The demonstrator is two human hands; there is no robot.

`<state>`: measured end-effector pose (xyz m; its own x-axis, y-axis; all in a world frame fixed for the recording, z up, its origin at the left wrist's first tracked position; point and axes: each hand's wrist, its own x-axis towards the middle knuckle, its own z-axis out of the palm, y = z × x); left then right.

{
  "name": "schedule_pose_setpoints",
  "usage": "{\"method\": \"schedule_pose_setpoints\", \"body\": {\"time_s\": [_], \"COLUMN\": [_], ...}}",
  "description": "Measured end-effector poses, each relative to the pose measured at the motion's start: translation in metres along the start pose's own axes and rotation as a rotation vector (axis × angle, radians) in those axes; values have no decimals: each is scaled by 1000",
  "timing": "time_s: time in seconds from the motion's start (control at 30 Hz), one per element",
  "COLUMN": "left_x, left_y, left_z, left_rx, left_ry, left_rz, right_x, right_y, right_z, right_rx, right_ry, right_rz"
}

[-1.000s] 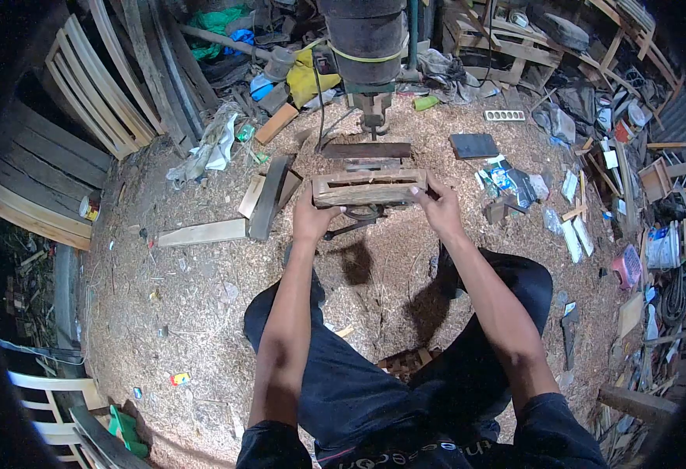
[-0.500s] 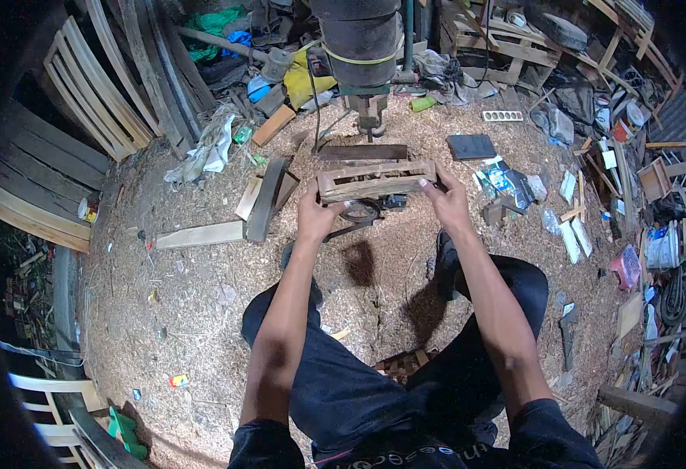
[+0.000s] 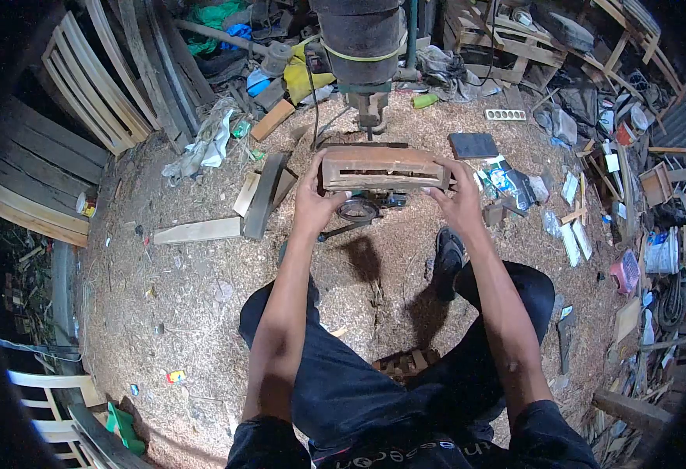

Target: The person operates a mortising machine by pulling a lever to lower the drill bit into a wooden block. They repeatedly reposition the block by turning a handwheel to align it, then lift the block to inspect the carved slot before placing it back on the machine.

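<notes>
A brown wooden piece with a long narrow slot [image 3: 386, 162] is held level between my two hands. My left hand [image 3: 316, 203] grips its left end, thumb underneath at the near edge. My right hand [image 3: 459, 199] has hold of the right end in the same way. Just beyond the piece, the drill press [image 3: 362, 47] stands with its chuck and bit [image 3: 369, 121] pointing down. Below the piece, a round handwheel [image 3: 357, 209] shows in part; the machine's table is mostly hidden behind the wood.
Wood shavings cover the floor [image 3: 202, 313]. Left of the machine lie a dark board [image 3: 265, 195] and a pale offcut [image 3: 198, 230]. A black flat block [image 3: 473, 145] and a power strip [image 3: 505, 115] lie to the right. Slatted wood pieces [image 3: 85, 86] lean at the left.
Both hands have tilted the wooden piece, so a broad brown face and a narrow slot now show instead of the wider openings. It also sits slightly nearer the camera.
</notes>
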<state>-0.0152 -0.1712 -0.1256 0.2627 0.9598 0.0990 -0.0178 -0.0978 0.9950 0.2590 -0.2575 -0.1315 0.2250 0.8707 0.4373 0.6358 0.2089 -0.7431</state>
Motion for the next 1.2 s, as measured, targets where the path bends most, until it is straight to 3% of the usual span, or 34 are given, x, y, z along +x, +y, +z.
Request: {"method": "schedule_pose_setpoints", "body": {"time_s": [0.07, 0.27, 0.47, 0.57, 0.7, 0.8, 0.83, 0.87, 0.9, 1.0, 1.2], "left_x": [-2, -15, -23, -27, -31, -43, -48, -44, -36, -47, -46], "left_y": [8, 17, 4, 15, 3, 35, 43, 29, 1, 20, 20], "left_z": [1, -4, -23, -30, -39, -36, -35, -43, -56, -52, -62], "left_rx": [25, 29, 326, 320, -68, -13, 40, 33, 24, -165, -159], "left_ry": [8, 1, -5, 5, 80, -11, -71, -64, -60, -105, -73], "left_rz": [-20, -6, 146, -11, -518, -640, -600, -663, -732, -784, -757], "right_x": [4, 3, 3, 7, 3, -3, -4, -1, 1, 3, -1], "right_y": [-8, -15, -24, -25, -40, -49, -42, -47, -52, -58, -62], "right_z": [-7, -16, -20, -19, -23, -12, -5, -1, -4, -13, -7], "right_rx": [12, -25, 22, 72, 217, 384, 409, 433, 380, 628, 568], "right_ry": [-40, -29, -29, -37, -287, -295, -276, -256, -321, -524, -482], "right_rz": [83, 39, 24, 188, 434, 691, 763, 834, 863, 948, 996]}}
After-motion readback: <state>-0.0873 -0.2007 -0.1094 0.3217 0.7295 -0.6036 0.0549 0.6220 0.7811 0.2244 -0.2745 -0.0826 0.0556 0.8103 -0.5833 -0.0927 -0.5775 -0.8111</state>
